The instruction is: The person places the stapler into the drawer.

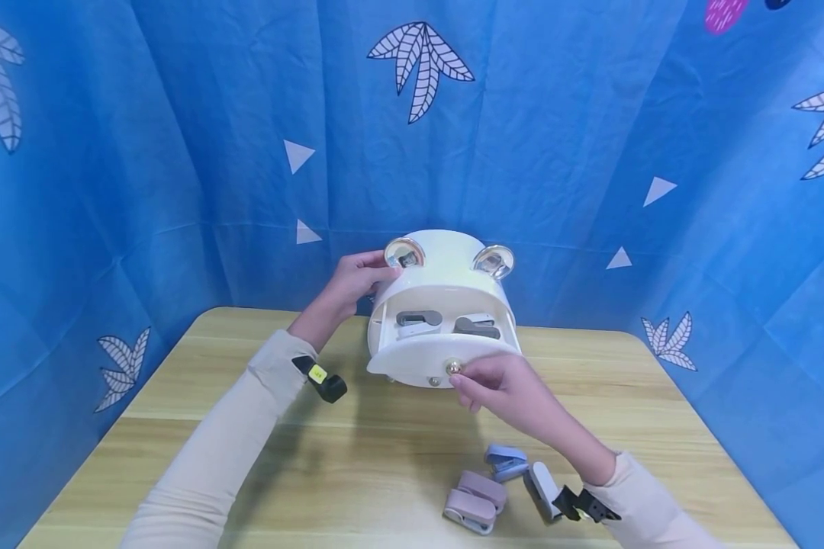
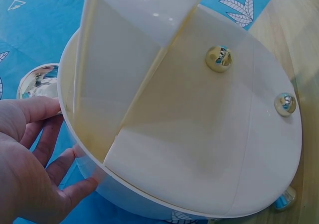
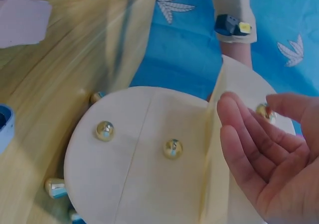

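A white rounded drawer box (image 1: 446,255) with two shiny gold ears stands at the table's back. Its upper drawer (image 1: 405,361) is pulled out, with several grey and white mini staplers (image 1: 419,318) inside. My right hand (image 1: 501,385) pinches the drawer's gold knob (image 3: 265,112) between thumb and index finger; the other fingers lie free below it. My left hand (image 1: 357,280) rests against the box's left side by the ear (image 1: 404,252); in the left wrist view its fingers (image 2: 47,139) are spread along the side wall.
On the wooden table (image 1: 343,457), in front of the box, lie two mauve mini staplers (image 1: 470,507), a blue one (image 1: 506,461) and a white-and-grey one (image 1: 542,488) near my right wrist. A blue curtain (image 1: 247,152) with leaf prints hangs close behind the box.
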